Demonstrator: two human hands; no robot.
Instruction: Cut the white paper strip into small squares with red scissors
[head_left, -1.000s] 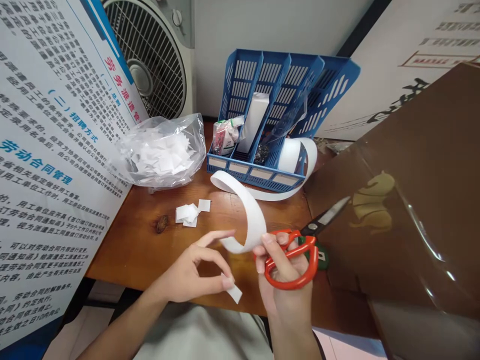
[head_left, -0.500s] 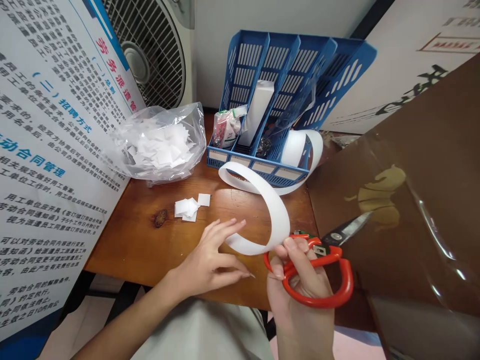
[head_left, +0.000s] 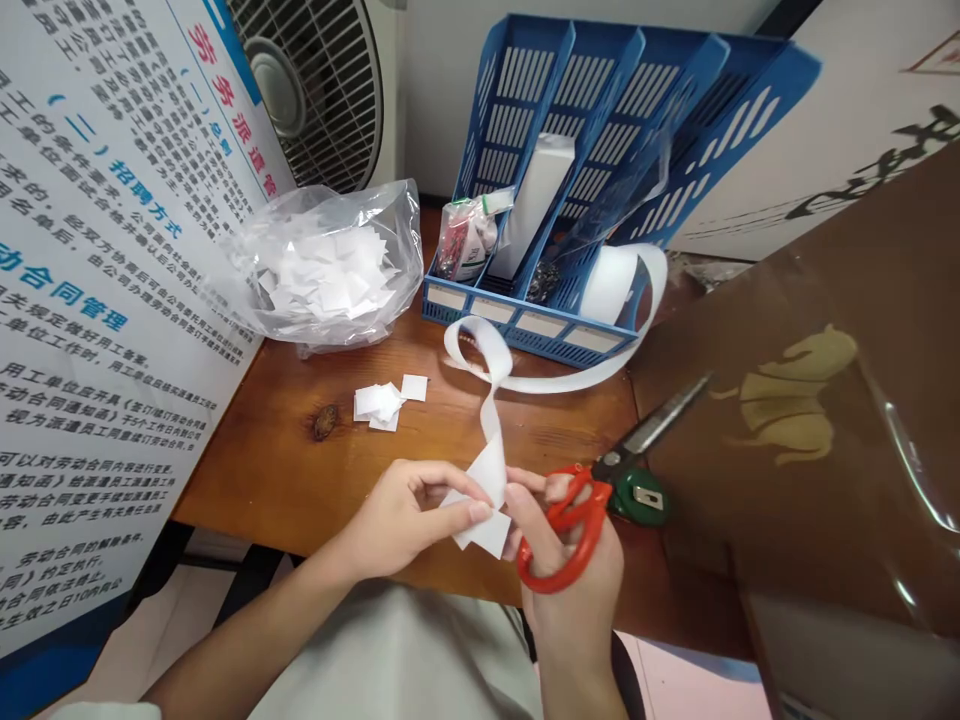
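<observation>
My left hand [head_left: 397, 525] pinches the white strip [head_left: 491, 465] between thumb and fingers, near its lower end, where it looks folded or crossed over itself. Red-handled scissors [head_left: 559, 575] hang on my right hand [head_left: 577, 610], blades pointing away to the upper right. The thumb and fingertips of that hand also meet the strip's right side. From there the strip twists up, loops on the table and runs back to a white roll [head_left: 609, 285]. A small pile of white squares [head_left: 384, 402] lies beyond my left hand.
A blue divided rack [head_left: 525, 345] stands at the back, holding the roll, a white box [head_left: 534, 205] and small bags. To its left sits a clear bag [head_left: 330, 280] of white squares. A green tape measure [head_left: 639, 497] lies by the scissors; a brown panel [head_left: 750, 520] borders the right.
My left hand has closed on the strip, which was a wide loop held by the right fingertips. My right hand has moved left, and the scissors have turned, blades pointing more upward.
</observation>
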